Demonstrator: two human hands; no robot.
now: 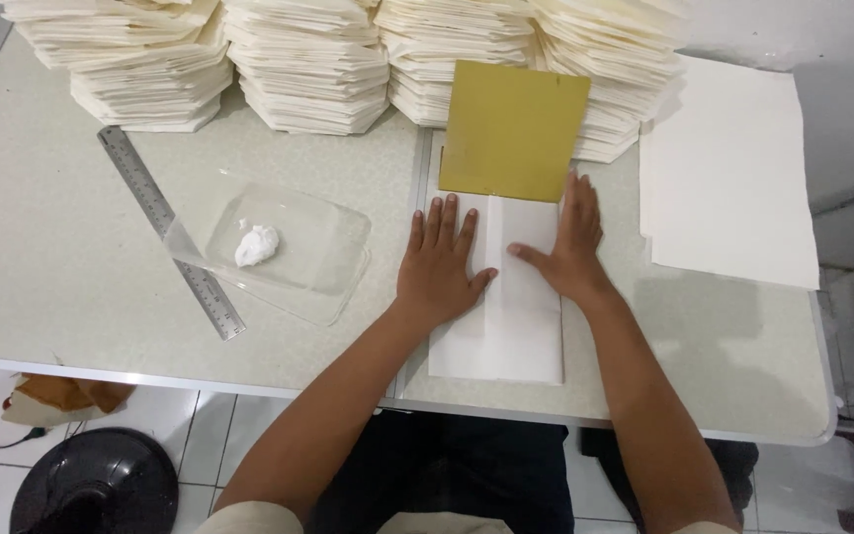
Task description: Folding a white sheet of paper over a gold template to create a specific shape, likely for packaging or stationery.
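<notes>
Folded white paper (511, 316) lay flat on the desk (51, 247), its top under a yellow card (513, 129). Your left hand (440, 262) pressed palm-down on its left flap, fingers spread, gripping nothing. Your right hand (567, 247) lay open likewise, thumb on the fold.

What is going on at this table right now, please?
A person presses both hands flat on a folded white sheet: left hand, right hand. A yellow card lies on its far end. Folded paper stacks line the back; a ruler and a clear tray with white paste sit left.
</notes>
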